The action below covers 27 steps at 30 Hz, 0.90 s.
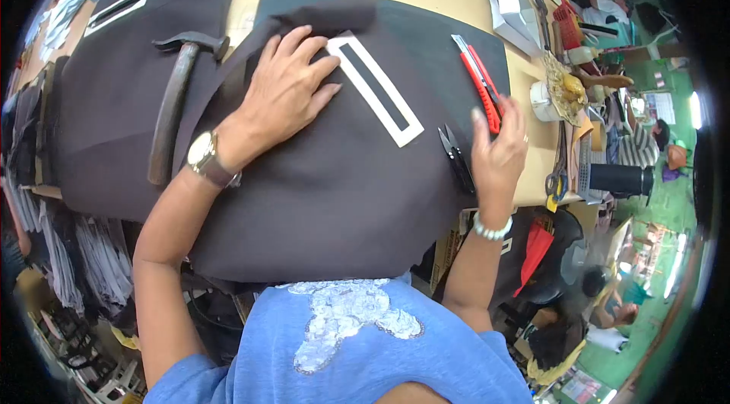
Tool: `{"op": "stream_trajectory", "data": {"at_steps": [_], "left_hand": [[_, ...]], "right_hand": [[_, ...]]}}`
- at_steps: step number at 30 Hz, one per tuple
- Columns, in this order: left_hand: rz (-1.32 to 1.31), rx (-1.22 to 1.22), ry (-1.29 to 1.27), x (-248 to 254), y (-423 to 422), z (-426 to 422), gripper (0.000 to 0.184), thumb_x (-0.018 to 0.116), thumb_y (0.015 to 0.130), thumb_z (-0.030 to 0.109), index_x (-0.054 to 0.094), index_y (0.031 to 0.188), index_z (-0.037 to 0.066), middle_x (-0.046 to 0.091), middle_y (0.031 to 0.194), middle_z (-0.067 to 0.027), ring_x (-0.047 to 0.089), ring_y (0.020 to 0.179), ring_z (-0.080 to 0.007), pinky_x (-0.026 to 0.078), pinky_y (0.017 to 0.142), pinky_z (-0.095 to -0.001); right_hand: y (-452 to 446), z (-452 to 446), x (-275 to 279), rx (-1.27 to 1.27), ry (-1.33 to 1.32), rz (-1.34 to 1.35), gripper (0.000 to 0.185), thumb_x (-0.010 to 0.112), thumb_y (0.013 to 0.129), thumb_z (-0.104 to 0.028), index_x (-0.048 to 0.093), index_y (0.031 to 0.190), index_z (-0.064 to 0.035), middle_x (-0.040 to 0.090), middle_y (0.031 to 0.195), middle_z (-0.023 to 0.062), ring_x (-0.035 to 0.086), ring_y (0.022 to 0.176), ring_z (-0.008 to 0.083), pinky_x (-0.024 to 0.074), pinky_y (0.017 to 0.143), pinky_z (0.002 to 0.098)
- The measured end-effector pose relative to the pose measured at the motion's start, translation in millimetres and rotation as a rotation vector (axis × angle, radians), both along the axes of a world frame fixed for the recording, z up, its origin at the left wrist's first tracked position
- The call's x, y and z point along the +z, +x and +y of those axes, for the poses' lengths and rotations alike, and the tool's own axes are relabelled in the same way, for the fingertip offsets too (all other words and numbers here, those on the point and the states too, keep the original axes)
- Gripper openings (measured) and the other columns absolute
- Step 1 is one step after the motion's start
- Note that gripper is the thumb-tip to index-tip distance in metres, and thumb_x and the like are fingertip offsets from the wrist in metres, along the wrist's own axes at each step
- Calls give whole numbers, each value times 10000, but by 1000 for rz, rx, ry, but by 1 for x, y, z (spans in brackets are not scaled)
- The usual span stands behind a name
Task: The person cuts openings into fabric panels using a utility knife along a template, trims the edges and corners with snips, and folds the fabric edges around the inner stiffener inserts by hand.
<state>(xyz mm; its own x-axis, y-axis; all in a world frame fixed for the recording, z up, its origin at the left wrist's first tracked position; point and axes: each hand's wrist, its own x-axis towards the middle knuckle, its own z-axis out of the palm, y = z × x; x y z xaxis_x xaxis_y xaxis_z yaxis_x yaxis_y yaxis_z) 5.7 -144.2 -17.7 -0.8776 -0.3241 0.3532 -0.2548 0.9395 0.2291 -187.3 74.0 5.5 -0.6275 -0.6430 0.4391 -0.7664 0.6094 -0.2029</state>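
My left hand (285, 88) lies with fingers spread on a dark brown piece of fabric (319, 198), its fingertips at the upper end of a white rectangular frame (377, 90) with a long slot. The fabric's top edge is folded over near those fingers. At the right, my right hand (499, 141) is at the lower end of a red utility knife (479, 81), thumb and fingers apart on either side of the handle. The knife's blade end points away from me on the dark mat (426, 27). Just left of that hand are black thread snips (456, 160), blades pointing away.
A hammer (176, 100) rests on another dark fabric piece (99, 115) at the left, with a second slotted frame (118, 10) above it. At the right edge stand a white box (513, 12), a glue-crusted pot (544, 100) and scissors (557, 182). Other people are in the background.
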Motion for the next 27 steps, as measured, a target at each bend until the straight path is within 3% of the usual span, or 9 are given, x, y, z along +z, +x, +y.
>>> {"op": "stream_trajectory", "data": {"at_steps": [5,8,9,12,13,14,19,27], "left_hand": [[-130,71,82,3,-7,-28,748,704,714,482,462,1322,119,374,1405,-149,249,1346,-348,262,1056,-546],[-146,44,259,-2,-10,-39,773,709,699,525,454,1337,170,354,1415,-162,222,1354,-364,228,1062,-588],[-127,33,309,-3,-10,-40,769,712,687,543,454,1340,229,335,1423,-170,196,1362,-371,210,1067,-603],[-52,10,289,-20,-7,-39,731,700,696,550,469,1326,262,318,1434,-165,185,1367,-369,201,1070,-606],[-46,14,281,-20,-6,-38,696,694,703,550,497,1304,259,312,1436,-162,184,1367,-370,210,1060,-614],[-37,22,267,-19,-6,-35,667,684,719,539,505,1296,257,316,1433,-162,185,1367,-369,213,1056,-616],[24,37,246,-25,-10,-35,518,622,809,466,532,1268,243,331,1421,-160,194,1365,-365,237,1037,-625],[39,53,268,-22,-9,-32,468,617,827,416,542,1256,244,344,1415,-155,205,1366,-347,251,1032,-625]], "right_hand": [[-51,-22,-16,-70,140,-68,446,677,787,-219,562,1141,27,582,1110,196,569,1006,332,430,886,404],[-42,-28,1,-101,153,-199,427,706,753,-185,587,1104,28,601,1050,187,591,942,327,452,848,384],[-38,-27,3,-39,57,-234,401,725,727,-137,600,1073,23,617,958,163,605,883,279,463,815,356],[-17,-33,14,123,-107,-356,373,720,727,-98,595,1057,22,629,910,134,608,807,225,478,758,322],[-4,-37,17,141,-134,-567,365,720,722,-64,583,1050,18,636,905,114,602,756,190,485,712,291],[10,-43,22,265,-129,-607,436,710,730,-53,565,1138,1,651,938,134,627,771,202,494,721,305],[43,-66,4,571,-22,-405,597,638,755,12,492,1313,-141,635,971,147,641,789,298,516,712,357],[45,-68,3,563,54,-321,581,639,765,-15,505,1303,-189,642,972,114,652,774,268,530,682,359]]}}
